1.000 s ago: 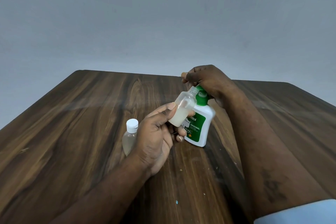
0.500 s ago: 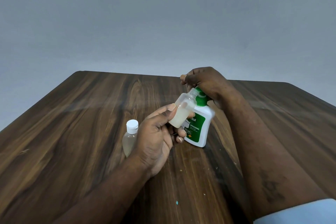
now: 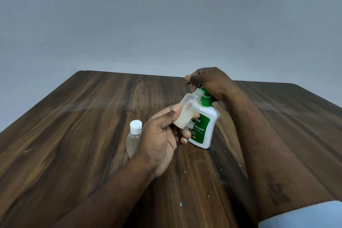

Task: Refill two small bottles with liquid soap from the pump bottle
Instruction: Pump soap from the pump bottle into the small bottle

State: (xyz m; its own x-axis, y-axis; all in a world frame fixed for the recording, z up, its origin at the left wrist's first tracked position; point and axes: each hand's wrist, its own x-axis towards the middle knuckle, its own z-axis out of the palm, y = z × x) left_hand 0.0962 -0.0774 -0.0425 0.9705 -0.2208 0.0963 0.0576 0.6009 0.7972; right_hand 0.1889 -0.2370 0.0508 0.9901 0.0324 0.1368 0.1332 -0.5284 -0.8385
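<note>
- The left hand (image 3: pixel 162 139), just below the middle of the frame, grasps the open small bottle (image 3: pixel 187 112) between thumb and curled fingers, off the table (image 3: pixel 74 135).
- The right hand (image 3: pixel 212 83), right of centre, has its fingers curled down over the green pump head (image 3: pixel 206 101) of the pump bottle (image 3: pixel 203 131). That bottle stands roughly upright on the table, just behind the left hand's fingertips.
- By my reading the task is partway done. The open small bottle holds whitish soap in roughly its lower half, with the upper part showing empty, so its filling looks unfinished.
- Its cap is not in view, and it would need closing afterwards.
- The capped small bottle (image 3: pixel 134 135) stands upright left of the left hand, partly hidden behind it, with its white cap on. Its body looks pale and translucent, and I cannot tell how full it is or whether it has been refilled.
- The open small bottle is tilted, and its long axis runs from lower left to upper right of the frame.
- Its base sits lower left against the left hand's fingers. Its threaded neck points upper right, with the mouth just under the right hand's fingers and beside the pump head.
- The spout itself is hidden by the right hand, so whether it lines up with the mouth cannot be told.
</note>
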